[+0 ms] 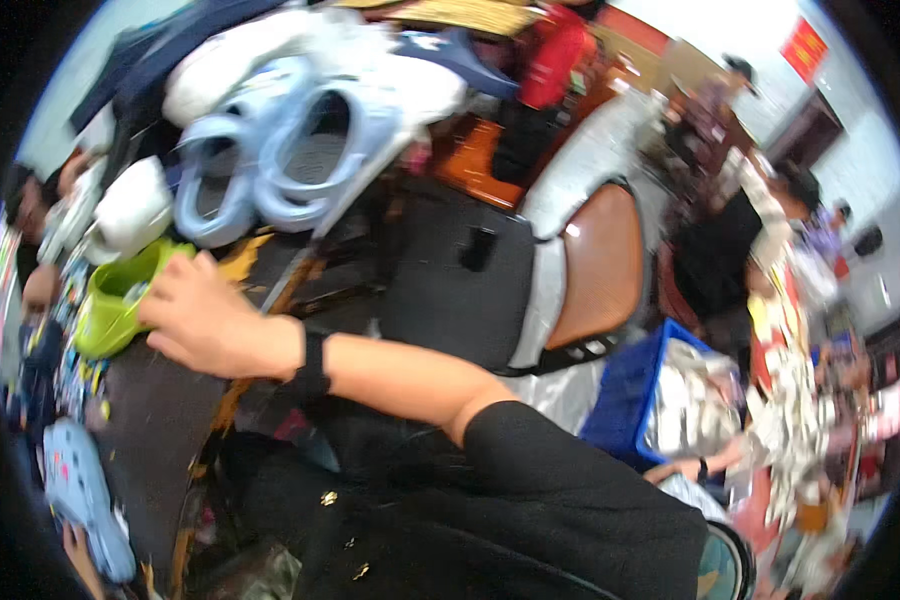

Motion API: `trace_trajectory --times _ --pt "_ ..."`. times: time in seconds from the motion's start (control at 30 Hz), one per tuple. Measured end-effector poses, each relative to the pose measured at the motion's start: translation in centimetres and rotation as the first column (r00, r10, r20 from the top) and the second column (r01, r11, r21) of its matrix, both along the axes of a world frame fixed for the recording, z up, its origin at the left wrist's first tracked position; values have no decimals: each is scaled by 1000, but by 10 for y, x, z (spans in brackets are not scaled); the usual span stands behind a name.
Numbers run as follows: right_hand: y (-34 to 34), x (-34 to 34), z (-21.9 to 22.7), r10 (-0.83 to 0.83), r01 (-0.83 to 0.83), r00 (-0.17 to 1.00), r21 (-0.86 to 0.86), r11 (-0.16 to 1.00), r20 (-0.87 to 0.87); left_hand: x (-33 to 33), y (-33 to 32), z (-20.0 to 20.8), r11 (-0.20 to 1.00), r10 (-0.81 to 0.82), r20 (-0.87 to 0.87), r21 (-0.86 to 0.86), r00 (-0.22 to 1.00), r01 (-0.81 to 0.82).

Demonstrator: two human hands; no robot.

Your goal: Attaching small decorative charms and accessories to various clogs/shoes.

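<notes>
My right hand (pixel 215 315) reaches across to the left, its bent fingers at the rim of a lime-green clog (pixel 110 315). It appears to grip that clog, though motion blurs the fingertips. Something whitish shows inside the opening. In the lower left corner, part of my left hand (pixel 78 560) is against a light blue clog (pixel 78 490) with small coloured spots on top. Its fingers seem wrapped on the clog's side; the rest of the hand is cut off by the picture's rim.
Light blue clogs (pixel 315 150) and white shoes (pixel 135 210) stand beyond the dark table (pixel 150 430). A chair with a brown back (pixel 600 265) and a blue crate (pixel 625 385) of pale pieces are to the right. Several people sit at cluttered benches around.
</notes>
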State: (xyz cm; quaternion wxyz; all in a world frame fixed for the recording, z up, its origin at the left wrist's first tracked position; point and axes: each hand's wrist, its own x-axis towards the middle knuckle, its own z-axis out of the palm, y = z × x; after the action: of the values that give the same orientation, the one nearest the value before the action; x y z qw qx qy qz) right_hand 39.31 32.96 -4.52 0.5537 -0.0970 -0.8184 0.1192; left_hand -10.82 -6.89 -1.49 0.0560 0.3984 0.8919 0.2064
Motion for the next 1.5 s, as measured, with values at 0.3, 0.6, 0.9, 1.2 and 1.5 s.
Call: trace_trajectory --times 0.3,0.6,0.9,1.2,1.5 --pt "-8 -42 155 543 -552 833 -181 814 -103 84 32 16 990 -53 -96 125 994 64" --pt "-16 -149 148 727 -645 645 -344 683 233 100 29 48 997 80 80 -8 994 -79" --pt "-10 -177 62 747 -675 286 -427 602 601 85 51 51 982 105 -80 -150 991 -116" --pt "12 -183 34 682 -604 190 -464 648 706 115 54 70 954 241 -49 197 969 -227" --pt "16 -180 27 603 -730 175 -308 610 778 123 174 149 617 -133 393 751 910 -234"
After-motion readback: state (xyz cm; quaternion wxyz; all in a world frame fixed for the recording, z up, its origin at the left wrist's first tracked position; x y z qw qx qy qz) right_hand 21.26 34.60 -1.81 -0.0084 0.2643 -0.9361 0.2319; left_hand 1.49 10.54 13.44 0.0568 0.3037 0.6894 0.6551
